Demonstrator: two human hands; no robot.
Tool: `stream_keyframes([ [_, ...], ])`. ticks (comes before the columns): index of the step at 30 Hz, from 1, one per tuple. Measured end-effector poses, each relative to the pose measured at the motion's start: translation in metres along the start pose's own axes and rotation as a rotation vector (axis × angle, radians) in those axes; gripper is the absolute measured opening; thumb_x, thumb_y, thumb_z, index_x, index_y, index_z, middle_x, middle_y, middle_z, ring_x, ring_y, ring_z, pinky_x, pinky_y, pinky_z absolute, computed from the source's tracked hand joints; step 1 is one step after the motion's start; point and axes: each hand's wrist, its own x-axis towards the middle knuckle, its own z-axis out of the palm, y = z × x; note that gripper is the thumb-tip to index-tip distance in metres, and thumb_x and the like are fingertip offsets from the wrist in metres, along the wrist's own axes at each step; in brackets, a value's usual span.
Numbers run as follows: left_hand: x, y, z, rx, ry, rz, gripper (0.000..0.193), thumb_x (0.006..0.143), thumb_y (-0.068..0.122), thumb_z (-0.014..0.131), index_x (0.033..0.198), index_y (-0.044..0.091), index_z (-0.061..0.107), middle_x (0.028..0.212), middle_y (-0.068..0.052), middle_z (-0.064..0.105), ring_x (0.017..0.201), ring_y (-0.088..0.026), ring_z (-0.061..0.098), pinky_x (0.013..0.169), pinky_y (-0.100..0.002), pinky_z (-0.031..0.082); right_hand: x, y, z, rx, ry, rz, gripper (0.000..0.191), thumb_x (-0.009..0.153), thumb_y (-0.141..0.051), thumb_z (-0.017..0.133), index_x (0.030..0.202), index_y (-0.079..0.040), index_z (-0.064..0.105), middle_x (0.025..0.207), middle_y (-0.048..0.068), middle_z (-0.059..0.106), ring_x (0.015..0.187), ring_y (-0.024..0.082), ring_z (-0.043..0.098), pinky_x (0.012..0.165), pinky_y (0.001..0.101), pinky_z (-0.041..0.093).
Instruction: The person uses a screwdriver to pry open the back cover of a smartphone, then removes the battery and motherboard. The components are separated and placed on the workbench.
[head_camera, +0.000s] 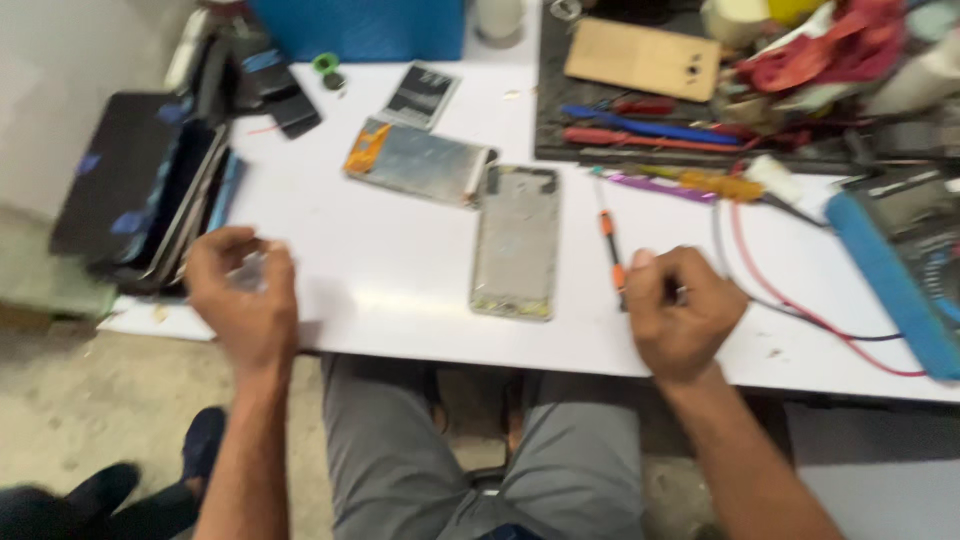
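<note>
My left hand (245, 295) hovers over the near left edge of the white table (380, 290), fingers curled around a small pale blurred bit. My right hand (680, 305) rests on the table near its front edge, closed around the lower end of a thin orange-and-black tool (608, 235). Between the hands lies an opened phone frame (516, 240), metal side up. A second phone part (415, 160) with an orange patch lies behind it.
A stack of dark phone screens (150, 190) sits at the left edge. A black mat (600, 110) at the back holds screwdrivers, a tan phone back cover (642, 58) and clutter. Red and black wires (790, 300) run right toward a blue-edged device (890, 285). My knees are under the table.
</note>
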Motion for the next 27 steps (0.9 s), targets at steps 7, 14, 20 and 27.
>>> stream_keyframes([
  [7,-0.007,-0.009,-0.005,0.048,-0.07,0.014,0.022,0.099,0.009,0.069,0.113,-0.004,0.059,0.107,-0.013,0.064,0.103,-0.021,0.057,0.1,-0.036,0.046,0.002,-0.006,0.005,0.022,-0.031,-0.069,0.027,0.097,-0.008,0.073,0.076,-0.006,0.056,0.059,-0.003,0.05,0.051,0.004,0.044,0.049,0.024,0.036],
  [14,-0.008,-0.016,-0.005,0.027,-0.077,0.0,0.021,0.103,0.012,0.069,0.115,-0.002,0.061,0.108,-0.011,0.065,0.1,-0.02,0.057,0.1,-0.034,0.047,-0.003,-0.001,0.008,0.125,-0.012,0.114,0.026,0.099,-0.008,0.07,0.113,0.002,0.051,0.073,-0.003,0.055,0.061,0.0,0.042,0.053,0.0177,0.035],
  [20,-0.004,-0.005,0.004,-0.04,0.005,-0.016,0.026,0.097,0.016,0.073,0.114,0.0,0.063,0.106,-0.011,0.065,0.105,-0.024,0.058,0.096,-0.038,0.048,0.006,0.005,0.008,0.057,-0.007,0.082,0.016,0.104,-0.006,0.068,0.109,0.002,0.055,0.078,0.0,0.061,0.065,0.002,0.05,0.058,0.0178,0.04],
  [27,0.002,0.011,0.004,-0.096,-0.013,-0.035,0.024,0.092,0.016,0.074,0.107,0.0,0.063,0.101,-0.01,0.067,0.105,-0.025,0.058,0.095,-0.039,0.049,0.015,0.001,0.01,-0.06,0.054,-0.003,0.015,0.109,-0.011,0.067,0.099,0.001,0.068,0.076,0.001,0.063,0.063,0.005,0.051,0.058,0.0221,0.04],
])
